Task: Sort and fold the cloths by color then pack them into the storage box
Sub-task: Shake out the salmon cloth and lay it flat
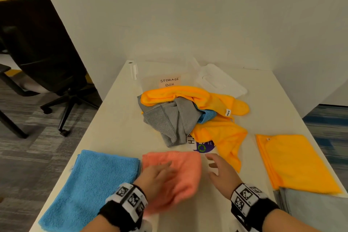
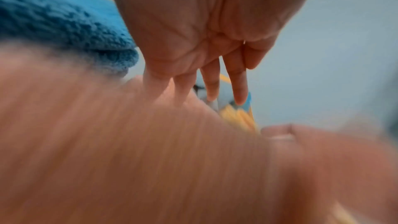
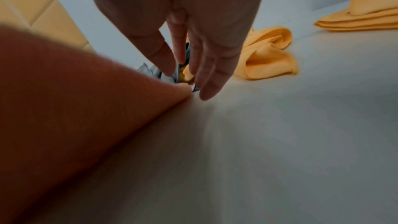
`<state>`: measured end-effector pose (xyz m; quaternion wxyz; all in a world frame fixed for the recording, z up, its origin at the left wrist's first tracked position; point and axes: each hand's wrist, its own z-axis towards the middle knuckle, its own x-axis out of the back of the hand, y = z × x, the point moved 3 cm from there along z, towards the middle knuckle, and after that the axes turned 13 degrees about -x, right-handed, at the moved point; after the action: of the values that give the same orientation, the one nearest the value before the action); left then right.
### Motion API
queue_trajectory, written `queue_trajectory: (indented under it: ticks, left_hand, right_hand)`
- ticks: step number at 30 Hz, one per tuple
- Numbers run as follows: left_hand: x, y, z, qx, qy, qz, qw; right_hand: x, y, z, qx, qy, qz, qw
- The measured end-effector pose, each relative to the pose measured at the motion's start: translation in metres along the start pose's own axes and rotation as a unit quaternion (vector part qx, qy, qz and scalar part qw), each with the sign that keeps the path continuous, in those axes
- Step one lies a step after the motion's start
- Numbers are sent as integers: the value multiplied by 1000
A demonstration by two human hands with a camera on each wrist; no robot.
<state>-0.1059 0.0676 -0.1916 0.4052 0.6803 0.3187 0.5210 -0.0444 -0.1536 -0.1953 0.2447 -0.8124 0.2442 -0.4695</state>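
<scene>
Nearest the person, two banded wrists come in at six o'clock over the white table. Their left hand lies flat with straight fingers on the pink cloth, pressing it without gripping it; the picture is smeared there, so how firmly it presses I cannot tell. Their right hand hovers just off the cloth's three o'clock edge, fingers spread and straight, holding nothing. A folded blue cloth sits touching the pink one at nine o'clock, a folded orange cloth lies well apart at three o'clock, and a folded grey cloth overlaps that one's near edge. Toward twelve o'clock is the unsorted heap of orange, grey and blue cloths, and behind it the clear storage box with its lid set beside it. I judge the pink cloth to be mid-fold or being smoothed. The risk from here is that a quick sweep drags the soft cloth and opens the fold, or shoves it onto the blue cloth and muddles the colours. A loose tail of orange from the heap lies close to the right hand and could be caught and pulled along.
</scene>
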Motion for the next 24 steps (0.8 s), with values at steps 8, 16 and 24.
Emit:
queue_trajectory:
  ticks: [8, 16, 24]
  left_hand:
    - [-25, 4, -17, 30, -206, 261, 943]
    - [-52, 1, -11, 54, -219, 395, 891]
    - [-34, 15, 8, 66, -174, 333, 925]
  right_hand:
    - [-24, -24, 20, -126, -90, -131, 979]
    - [-40, -20, 27, -167, -71, -139, 973]
    - [-24, -2, 27, -114, -75, -57, 989]
